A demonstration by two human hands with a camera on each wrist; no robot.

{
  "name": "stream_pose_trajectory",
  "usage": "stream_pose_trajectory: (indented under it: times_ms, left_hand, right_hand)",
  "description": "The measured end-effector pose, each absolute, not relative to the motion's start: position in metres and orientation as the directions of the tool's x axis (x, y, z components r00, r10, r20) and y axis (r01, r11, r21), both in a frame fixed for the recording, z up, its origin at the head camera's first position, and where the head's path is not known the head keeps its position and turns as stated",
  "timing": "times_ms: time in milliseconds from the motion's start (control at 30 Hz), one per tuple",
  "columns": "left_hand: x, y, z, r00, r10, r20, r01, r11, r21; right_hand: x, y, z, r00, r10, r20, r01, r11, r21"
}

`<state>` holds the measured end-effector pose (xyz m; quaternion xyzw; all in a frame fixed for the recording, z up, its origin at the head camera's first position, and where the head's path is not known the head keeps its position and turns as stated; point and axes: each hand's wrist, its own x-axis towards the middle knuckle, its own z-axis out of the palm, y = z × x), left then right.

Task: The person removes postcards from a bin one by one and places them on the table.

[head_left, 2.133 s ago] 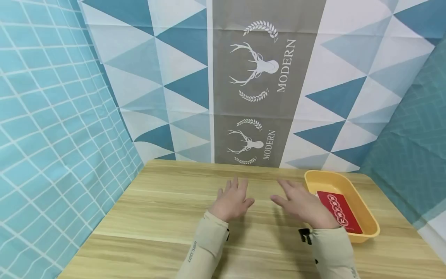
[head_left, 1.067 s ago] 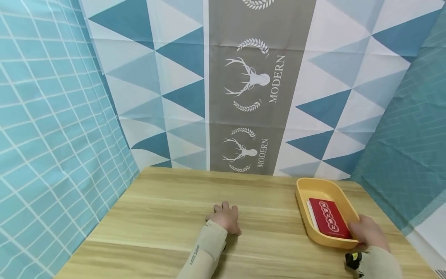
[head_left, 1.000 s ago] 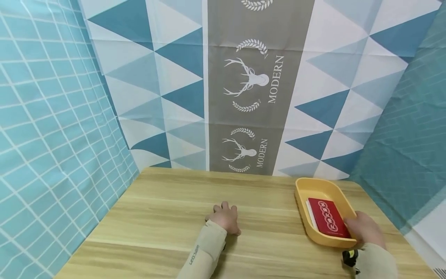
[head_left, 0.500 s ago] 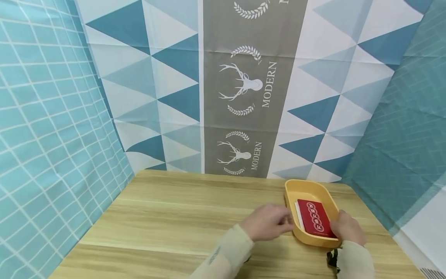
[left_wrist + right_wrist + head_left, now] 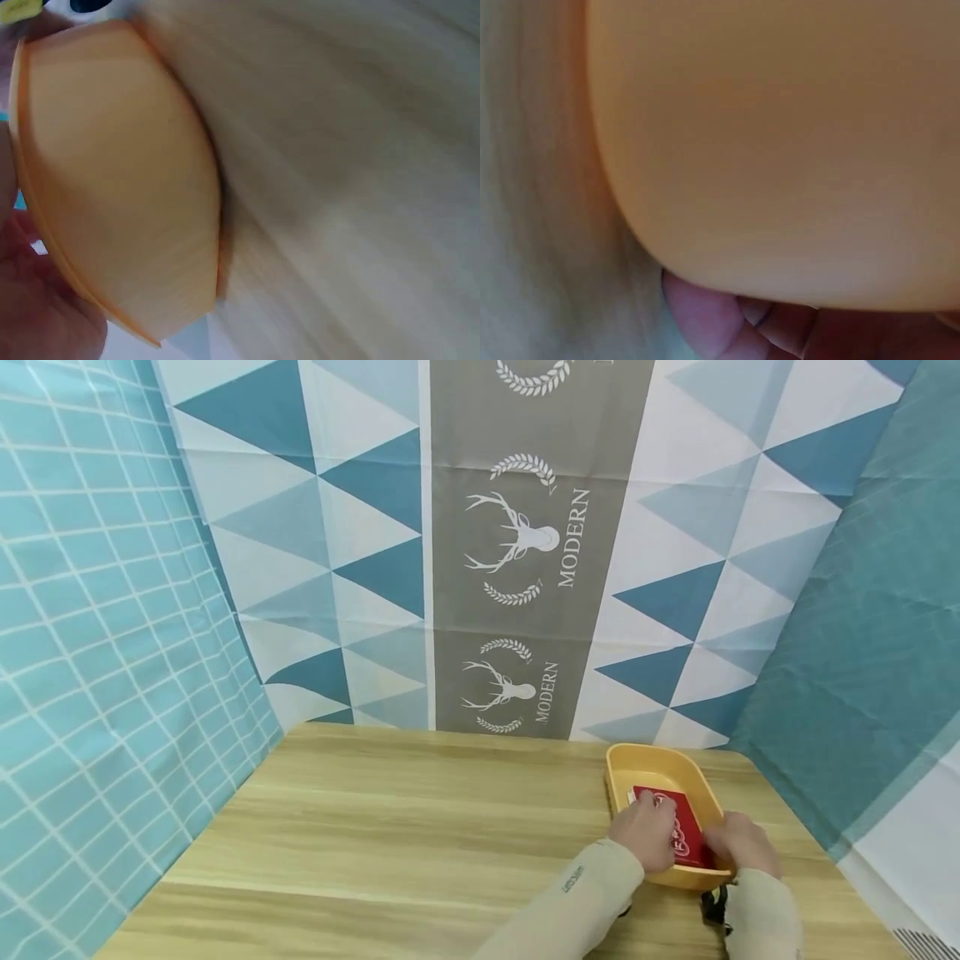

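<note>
A yellow plastic bin [image 5: 622,768] stands on the right side of the table. Inside lies a red book [image 5: 693,847] with white circled characters on its cover and pale edges at its left. My right hand [image 5: 745,843] grips the bin's right wall near the front corner; its fingertips [image 5: 701,311] show against the outer wall in the right wrist view. Over the bin's left rim reaches my left hand [image 5: 647,833], its fingers on the book and covering part of it. How firmly they hold the book is hidden. The left wrist view shows the bin's outer side [image 5: 120,180] beside that hand.
The wooden table [image 5: 360,827] stretches left of the bin. A patterned cloth [image 5: 525,610] hangs behind it, a light-blue checked cloth [image 5: 97,610] at the left and a teal cloth [image 5: 862,652] at the right.
My left hand has moved right from the table middle, over the bin's rim and onto the book. My right hand has gone to the bin's right wall and stayed there. The view has shifted slightly.
</note>
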<state>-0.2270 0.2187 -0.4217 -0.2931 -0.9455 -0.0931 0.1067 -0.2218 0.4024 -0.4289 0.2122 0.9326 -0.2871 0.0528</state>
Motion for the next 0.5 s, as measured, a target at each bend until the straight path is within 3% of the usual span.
stream_pose_trajectory:
  times_ms: [233, 367, 500]
  left_hand:
    - [-0.224, 0.237, -0.409, -0.876, 0.455, 0.162, 0.453, 0.89, -0.051]
    - [-0.223, 0.243, -0.409, -0.91, 0.41, 0.053, 0.408, 0.911, -0.057]
    - [-0.222, 0.244, -0.412, -0.921, 0.388, 0.022, 0.387, 0.921, -0.052]
  right_hand:
    - [-0.22, 0.408, -0.426, -0.923, 0.328, -0.2, 0.382, 0.736, -0.559]
    - [-0.218, 0.405, -0.43, -0.923, 0.336, -0.187, 0.381, 0.737, -0.558]
    - [-0.217, 0.401, -0.434, -0.919, 0.343, -0.193, 0.39, 0.73, -0.561]
